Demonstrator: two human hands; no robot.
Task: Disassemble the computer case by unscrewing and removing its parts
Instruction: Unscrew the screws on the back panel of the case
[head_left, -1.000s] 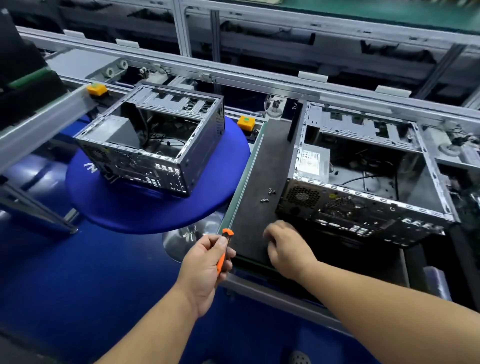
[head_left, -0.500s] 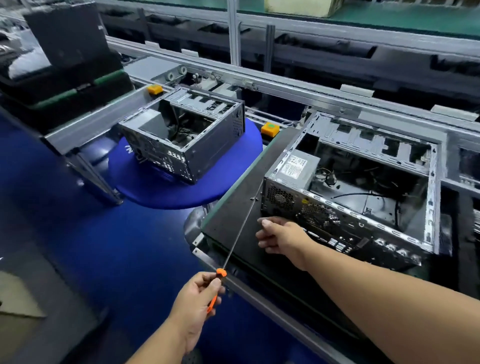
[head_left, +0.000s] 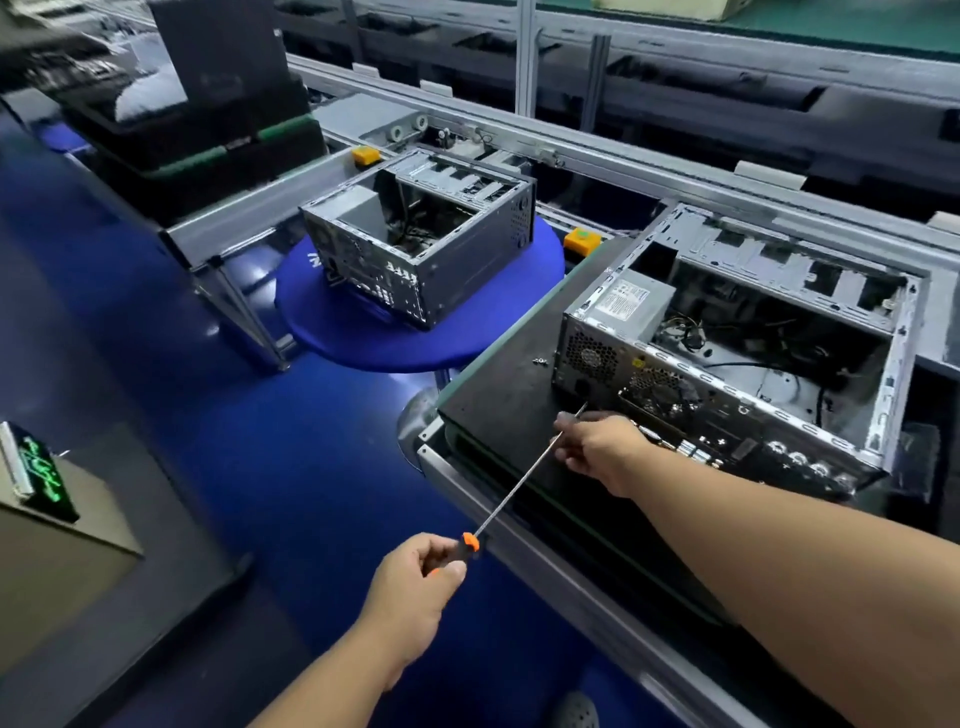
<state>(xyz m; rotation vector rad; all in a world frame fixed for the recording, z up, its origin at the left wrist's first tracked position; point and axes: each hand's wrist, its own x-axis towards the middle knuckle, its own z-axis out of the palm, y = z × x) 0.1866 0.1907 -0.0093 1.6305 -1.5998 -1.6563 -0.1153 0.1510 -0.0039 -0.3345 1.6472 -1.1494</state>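
Presently, your left hand (head_left: 415, 577) grips one screwdriver (head_left: 470, 543), orange-and-black handle, thin steel shaft. Your right hand (head_left: 602, 447) pinches that shaft near its tip, just before the rear panel of one open, perforated metal computer case (head_left: 727, 358) on a black mat (head_left: 498, 405). Beyond: a second case (head_left: 421, 249) on a round blue stand (head_left: 467, 332).

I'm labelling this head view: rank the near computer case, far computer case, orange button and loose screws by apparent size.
1. Near computer case
2. Far computer case, though distance shrinks it
3. Orange button
4. Loose screws

Left hand (head_left: 415, 577) fisted, right hand (head_left: 602, 449) curled
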